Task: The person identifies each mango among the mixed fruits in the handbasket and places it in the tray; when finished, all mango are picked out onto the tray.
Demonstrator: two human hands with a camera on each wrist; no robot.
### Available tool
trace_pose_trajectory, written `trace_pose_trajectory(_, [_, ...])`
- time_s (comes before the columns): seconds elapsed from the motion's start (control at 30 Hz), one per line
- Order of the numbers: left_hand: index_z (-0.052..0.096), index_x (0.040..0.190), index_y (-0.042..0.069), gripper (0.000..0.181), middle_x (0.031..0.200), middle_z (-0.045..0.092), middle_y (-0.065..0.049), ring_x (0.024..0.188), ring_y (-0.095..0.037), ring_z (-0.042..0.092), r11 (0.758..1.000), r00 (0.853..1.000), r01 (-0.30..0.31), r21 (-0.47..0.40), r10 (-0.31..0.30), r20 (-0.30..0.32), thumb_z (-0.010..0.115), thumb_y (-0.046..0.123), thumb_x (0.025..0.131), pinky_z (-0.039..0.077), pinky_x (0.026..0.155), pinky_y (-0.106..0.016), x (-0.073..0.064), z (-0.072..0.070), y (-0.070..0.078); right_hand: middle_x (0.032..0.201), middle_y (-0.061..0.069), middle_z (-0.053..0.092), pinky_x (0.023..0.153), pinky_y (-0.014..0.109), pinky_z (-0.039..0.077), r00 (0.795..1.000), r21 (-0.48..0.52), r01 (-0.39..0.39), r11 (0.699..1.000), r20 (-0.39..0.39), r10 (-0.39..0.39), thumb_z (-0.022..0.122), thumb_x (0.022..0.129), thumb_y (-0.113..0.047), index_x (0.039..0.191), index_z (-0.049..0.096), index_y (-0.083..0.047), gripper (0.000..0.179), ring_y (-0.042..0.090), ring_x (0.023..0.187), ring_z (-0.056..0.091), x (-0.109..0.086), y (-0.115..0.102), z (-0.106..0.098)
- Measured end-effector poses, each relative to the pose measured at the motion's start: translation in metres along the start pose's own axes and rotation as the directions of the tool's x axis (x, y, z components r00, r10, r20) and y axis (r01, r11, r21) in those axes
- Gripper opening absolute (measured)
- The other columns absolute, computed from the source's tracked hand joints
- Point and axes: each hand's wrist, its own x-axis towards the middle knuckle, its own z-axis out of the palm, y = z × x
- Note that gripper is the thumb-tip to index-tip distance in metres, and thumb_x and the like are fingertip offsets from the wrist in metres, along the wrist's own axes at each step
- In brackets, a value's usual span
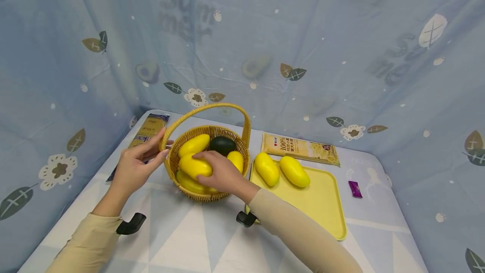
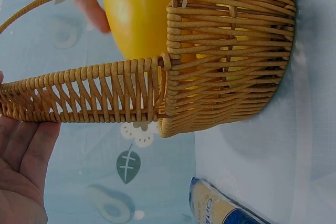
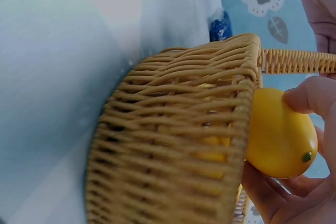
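A wicker basket (image 1: pixel 206 198) with a tall arched handle stands on the cloth-covered table, holding several yellow mangoes and a dark green avocado-like fruit (image 1: pixel 222 145). My left hand (image 1: pixel 133 164) pinches the left side of the handle (image 2: pixel 84 94) between thumb and fingers. Over the basket, my right hand (image 1: pixel 219 172) grips a yellow mango (image 1: pixel 195 166) lying on top of the other fruit. In the right wrist view that mango (image 3: pixel 281 134) sits at the rim, thumb on one side and fingers beneath. The lower fruit is partly hidden by the hand and the wicker.
Two more mangoes (image 1: pixel 267 169) lie on a yellow tray (image 1: pixel 322 205) right of the basket. Behind the tray is a pasta packet (image 1: pixel 301 148); another packet (image 1: pixel 149 126) lies behind my left hand. A small purple wrapper (image 1: pixel 355 189) sits at the right. Patterned curtains surround the table.
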Motion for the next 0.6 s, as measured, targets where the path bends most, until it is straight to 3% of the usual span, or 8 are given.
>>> trace_pose_trajectory(0.3, [0.054,0.148,0.013,0.069,0.118,0.071,-0.022,0.102,0.008,0.065,1.0,1.0,-0.015,0.008,0.015,-0.002,0.073,-0.013,0.087,0.054,0.081,-0.012,0.0,0.001,0.0,0.148,-0.006,0.05,0.094,0.035,0.053,0.995,0.156,-0.048,0.987,-0.083,0.061,0.071,0.095,-0.033,0.145,0.054,-0.032,0.053,0.015,0.118,0.055,-0.036,0.019,-0.019])
trace_pose_trajectory(0.6, [0.053,0.149,0.02,0.071,0.117,0.072,-0.019,0.103,0.008,0.065,1.0,1.0,0.0,0.02,0.0,-0.007,0.073,-0.011,0.088,0.053,0.083,-0.011,0.0,0.002,0.002,0.146,-0.007,0.052,0.1,0.041,0.052,0.974,0.238,-0.095,0.967,-0.18,0.14,0.075,0.093,-0.028,0.143,0.054,-0.034,0.054,0.016,0.127,0.054,-0.082,0.045,-0.045])
